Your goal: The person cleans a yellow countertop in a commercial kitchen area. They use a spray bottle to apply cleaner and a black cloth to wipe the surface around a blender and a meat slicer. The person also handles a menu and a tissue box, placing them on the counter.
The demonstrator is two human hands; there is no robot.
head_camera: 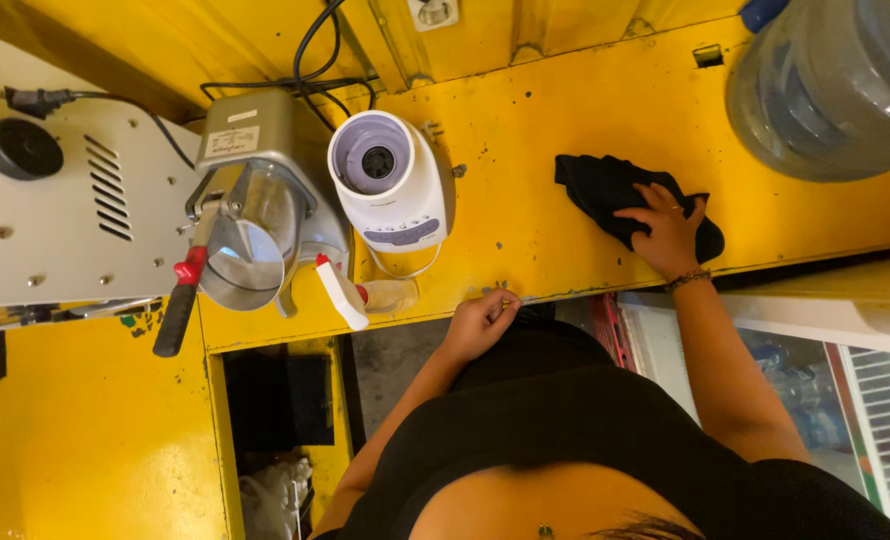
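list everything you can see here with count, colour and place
counter: 1, yellow, across the middle
cloth: 1, black, on the counter under the right hand
blender base: 1, white, on the counter left of centre
spray bottle: 1, clear with white head, lying at the counter's front edge
ice shaver: 1, grey metal with a red and black handle, left of the blender base
water jug: 1, clear bluish, top right
white machine: 1, far left
cables: several, black, at the back wall
left hand: 1, fist resting on the counter's front edge
right hand: 1, flat on the cloth, with a bracelet at the wrist
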